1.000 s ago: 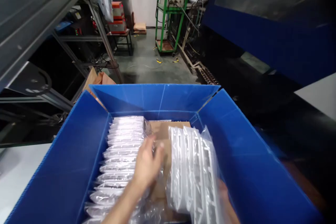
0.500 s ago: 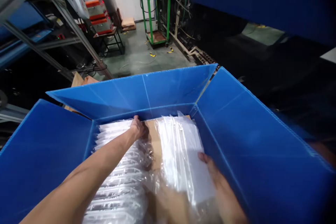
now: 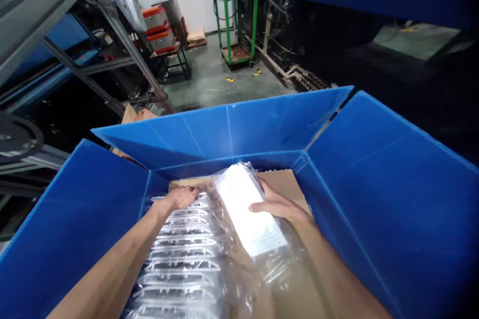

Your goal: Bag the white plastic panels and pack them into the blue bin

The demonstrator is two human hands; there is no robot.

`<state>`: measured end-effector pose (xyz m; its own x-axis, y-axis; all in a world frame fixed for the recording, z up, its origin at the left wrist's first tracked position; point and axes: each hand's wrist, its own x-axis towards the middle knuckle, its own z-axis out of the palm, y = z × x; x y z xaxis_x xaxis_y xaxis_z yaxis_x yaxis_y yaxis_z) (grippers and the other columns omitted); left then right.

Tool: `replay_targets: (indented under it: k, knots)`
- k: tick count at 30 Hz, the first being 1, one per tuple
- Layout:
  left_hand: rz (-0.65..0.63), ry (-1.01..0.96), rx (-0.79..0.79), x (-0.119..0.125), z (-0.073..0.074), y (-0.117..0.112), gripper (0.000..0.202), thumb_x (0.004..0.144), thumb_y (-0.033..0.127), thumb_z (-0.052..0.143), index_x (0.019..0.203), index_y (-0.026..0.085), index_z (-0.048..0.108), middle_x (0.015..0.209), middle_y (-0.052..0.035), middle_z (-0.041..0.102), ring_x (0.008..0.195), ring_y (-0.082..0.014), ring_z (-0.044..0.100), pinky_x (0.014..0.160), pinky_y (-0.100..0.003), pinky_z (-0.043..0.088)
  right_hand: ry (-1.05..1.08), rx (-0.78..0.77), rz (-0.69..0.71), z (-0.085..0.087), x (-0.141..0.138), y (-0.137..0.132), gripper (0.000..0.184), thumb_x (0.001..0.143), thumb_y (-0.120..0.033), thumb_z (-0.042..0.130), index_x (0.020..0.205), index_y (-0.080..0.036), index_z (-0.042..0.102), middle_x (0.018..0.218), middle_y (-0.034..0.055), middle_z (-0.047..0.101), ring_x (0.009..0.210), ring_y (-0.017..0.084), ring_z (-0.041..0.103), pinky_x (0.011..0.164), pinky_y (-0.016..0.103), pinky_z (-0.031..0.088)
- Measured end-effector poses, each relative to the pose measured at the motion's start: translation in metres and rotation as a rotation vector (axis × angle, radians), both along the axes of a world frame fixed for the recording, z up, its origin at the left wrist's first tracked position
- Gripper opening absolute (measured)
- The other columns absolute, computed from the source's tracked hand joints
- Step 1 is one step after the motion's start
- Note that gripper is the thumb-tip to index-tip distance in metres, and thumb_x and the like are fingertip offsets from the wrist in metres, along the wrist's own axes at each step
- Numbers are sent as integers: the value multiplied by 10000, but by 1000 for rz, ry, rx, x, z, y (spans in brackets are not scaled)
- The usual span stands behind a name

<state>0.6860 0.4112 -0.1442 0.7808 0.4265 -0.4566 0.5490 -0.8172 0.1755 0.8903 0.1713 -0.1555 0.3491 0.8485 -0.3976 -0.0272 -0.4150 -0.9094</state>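
Observation:
Inside a blue corrugated plastic box (image 3: pixel 232 129), a row of clear-bagged white plastic parts (image 3: pixel 187 244) stands on edge along the left side. At the far end of that row is my left hand (image 3: pixel 181 197), its fingers curled over the last bagged part and partly hidden. My right hand (image 3: pixel 275 202) is closed on a bagged stack of flat white panels (image 3: pixel 245 204), thumb on top and fingers around the far right edge. The stack lies tilted beside the row, and loose clear film spreads from its near end.
Brown cardboard (image 3: pixel 286 182) lines the box bottom. Tall blue flaps (image 3: pixel 389 184) stand around the opening. Beyond are a green metal rack (image 3: pixel 237 20), orange-and-grey boxes (image 3: pixel 160 35) on a small table, and a metal frame (image 3: pixel 123 35) at left.
My right hand has moved up and left, bringing the white panels away from the box's right wall and turning them. My left hand and the row's far end have shifted nearer, exposing cardboard behind.

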Motion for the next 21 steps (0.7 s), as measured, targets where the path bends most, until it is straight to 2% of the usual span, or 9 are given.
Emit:
replay_targets:
  k: [3,5,10,15,18,21]
  knots:
    - [60,115,-33,-12,-12,-9,320,900,422,494,1030,154,611,989,-61,661,865,-186,640,783,-402,524,-382,-73,140,2,-26,47,1020,499,-197,781,1401,-279,313,1425,138,364,1267,409,345,1003,516,281]
    - [79,116,-49,-21,-15,-20,324,902,407,497,1079,152,590,1055,-72,643,934,-201,624,834,-430,502,-602,-110,231,1,-44,68,1016,529,-150,740,1420,-271,267,1450,172,287,1296,466,242,1016,576,180]
    - [78,26,-78,-39,-9,-45,294,907,377,496,1083,160,589,1124,-76,619,1017,-214,592,901,-457,461,-978,-118,479,8,-69,88,982,582,-169,704,1435,-233,222,1364,222,327,1198,481,343,951,576,247]
    - [69,-10,-90,-44,-7,-47,254,899,356,518,1016,153,615,1061,-65,642,1000,-212,598,893,-456,461,-1192,2,657,15,-89,109,910,646,-153,677,1420,-331,235,1327,165,381,1157,399,384,960,535,253]
    - [91,-27,-100,-48,-7,-46,286,902,388,502,1013,151,619,1068,-70,646,1009,-215,598,906,-464,448,-1232,28,655,13,-92,109,950,646,-207,708,1436,-314,191,1353,155,368,1161,385,378,975,514,257]
    - [127,-54,-134,-51,-4,-45,423,916,494,402,1037,158,627,1106,-91,653,1029,-221,603,920,-458,435,-1229,-13,559,11,-81,87,992,653,-367,709,1453,-173,155,1341,200,376,1178,401,362,1009,534,227]
